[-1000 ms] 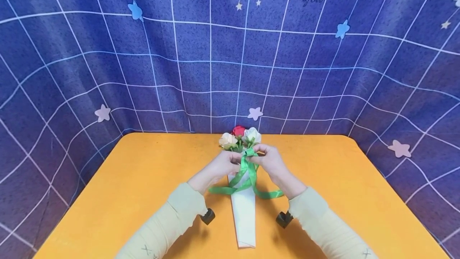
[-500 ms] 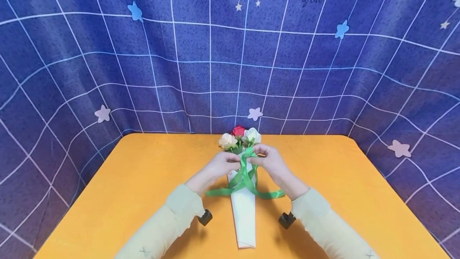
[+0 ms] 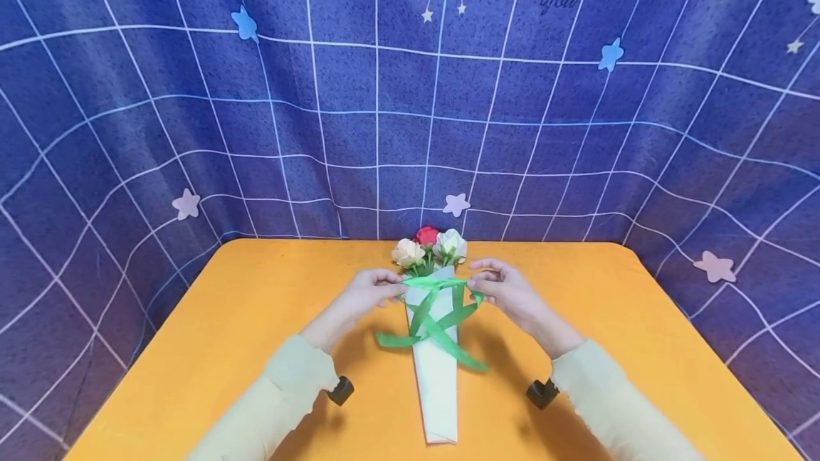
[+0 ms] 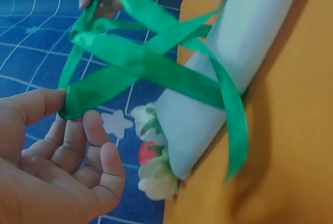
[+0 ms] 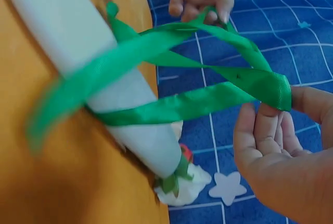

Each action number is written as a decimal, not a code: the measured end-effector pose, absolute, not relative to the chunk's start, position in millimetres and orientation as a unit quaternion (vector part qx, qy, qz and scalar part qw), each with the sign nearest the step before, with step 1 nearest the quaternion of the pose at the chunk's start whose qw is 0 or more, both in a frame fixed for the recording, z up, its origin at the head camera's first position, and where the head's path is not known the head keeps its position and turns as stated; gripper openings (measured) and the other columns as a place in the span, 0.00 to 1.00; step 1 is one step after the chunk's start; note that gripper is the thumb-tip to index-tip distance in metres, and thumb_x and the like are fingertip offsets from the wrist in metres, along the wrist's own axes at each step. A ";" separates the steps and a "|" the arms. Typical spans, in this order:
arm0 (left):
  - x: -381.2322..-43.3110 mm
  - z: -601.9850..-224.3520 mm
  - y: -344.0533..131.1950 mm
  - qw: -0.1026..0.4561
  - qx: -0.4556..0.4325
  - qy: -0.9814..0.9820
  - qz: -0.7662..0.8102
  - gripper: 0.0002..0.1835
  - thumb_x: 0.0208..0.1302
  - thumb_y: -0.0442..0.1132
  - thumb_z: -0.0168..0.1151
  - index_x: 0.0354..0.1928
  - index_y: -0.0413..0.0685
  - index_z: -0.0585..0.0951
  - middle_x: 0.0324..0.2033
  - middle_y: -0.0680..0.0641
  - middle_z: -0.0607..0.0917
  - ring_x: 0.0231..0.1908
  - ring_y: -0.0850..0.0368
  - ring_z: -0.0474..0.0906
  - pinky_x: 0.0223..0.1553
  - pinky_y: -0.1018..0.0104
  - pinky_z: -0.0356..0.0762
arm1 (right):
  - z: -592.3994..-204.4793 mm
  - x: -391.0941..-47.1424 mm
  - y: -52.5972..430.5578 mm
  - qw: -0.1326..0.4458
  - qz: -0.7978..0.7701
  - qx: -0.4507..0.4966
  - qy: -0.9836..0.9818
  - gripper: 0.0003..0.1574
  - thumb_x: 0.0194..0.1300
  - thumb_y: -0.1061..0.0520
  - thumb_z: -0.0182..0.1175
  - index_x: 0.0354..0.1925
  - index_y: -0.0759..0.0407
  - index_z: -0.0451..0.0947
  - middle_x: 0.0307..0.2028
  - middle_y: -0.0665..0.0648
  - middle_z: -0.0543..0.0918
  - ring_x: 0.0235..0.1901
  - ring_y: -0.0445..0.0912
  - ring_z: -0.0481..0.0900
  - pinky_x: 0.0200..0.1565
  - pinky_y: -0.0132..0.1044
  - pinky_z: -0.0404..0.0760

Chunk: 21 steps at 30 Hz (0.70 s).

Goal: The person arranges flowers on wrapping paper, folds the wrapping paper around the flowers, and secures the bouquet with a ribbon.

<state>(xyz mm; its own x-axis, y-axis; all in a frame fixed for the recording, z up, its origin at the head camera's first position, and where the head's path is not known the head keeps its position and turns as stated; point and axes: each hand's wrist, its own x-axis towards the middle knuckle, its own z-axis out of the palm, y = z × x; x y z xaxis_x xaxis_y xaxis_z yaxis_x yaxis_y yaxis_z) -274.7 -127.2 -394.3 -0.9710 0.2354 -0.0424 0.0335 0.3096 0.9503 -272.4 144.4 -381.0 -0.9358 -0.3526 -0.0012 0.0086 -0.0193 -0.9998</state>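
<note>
A bouquet in a white paper wrap (image 3: 437, 390) lies on the table, with a cream flower (image 3: 408, 253), a red flower (image 3: 427, 235) and a white flower (image 3: 450, 246) at its far end. Green ribbon (image 4: 182, 78) passes round the wrap, crosses above it and ends in loose tails. My left hand (image 3: 374, 289) pinches a ribbon loop between thumb and fingertips on the left side. On the right, my right hand (image 3: 500, 282) pinches another loop the same way. Between the two hands the ribbon (image 5: 208, 73) stretches across, above the paper.
The table (image 3: 275, 304) is orange, with a blue gridded curtain (image 3: 346, 126) hanging behind it and at both sides. A small black wrist device (image 3: 341, 390) hangs under the left cuff, and another black device (image 3: 542, 393) under the right.
Both hands were close together at the ribbon crossing. They have moved apart, left and right, pulling loops outward; the ribbon between them is now drawn wide and the tails have shifted. The bouquet stayed put.
</note>
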 end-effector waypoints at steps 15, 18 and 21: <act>-266.7 -392.5 -177.8 0.028 0.093 0.845 0.526 0.12 0.61 0.42 0.64 0.40 0.40 0.83 0.31 0.48 0.83 0.32 0.59 0.74 0.37 0.63 0.76 | -381.3 -271.2 189.2 0.127 -0.540 -0.168 0.815 0.19 0.61 0.58 0.63 0.47 0.69 0.78 0.35 0.55 0.80 0.29 0.42 0.75 0.31 0.32 0.77; -264.6 -391.8 -184.4 0.017 0.093 0.860 0.502 0.12 0.60 0.45 0.65 0.39 0.44 0.84 0.36 0.48 0.84 0.37 0.58 0.75 0.41 0.62 0.74 | -380.1 -270.3 196.8 0.119 -0.499 -0.188 0.838 0.18 0.60 0.55 0.65 0.46 0.65 0.80 0.38 0.57 0.82 0.35 0.43 0.78 0.35 0.33 0.78; -262.5 -392.0 -191.0 0.009 0.092 0.871 0.482 0.12 0.59 0.47 0.65 0.38 0.46 0.85 0.38 0.49 0.85 0.39 0.57 0.75 0.43 0.63 0.71 | -379.3 -270.1 202.9 0.109 -0.454 -0.202 0.861 0.17 0.60 0.52 0.65 0.45 0.60 0.82 0.41 0.57 0.84 0.41 0.44 0.80 0.41 0.33 0.79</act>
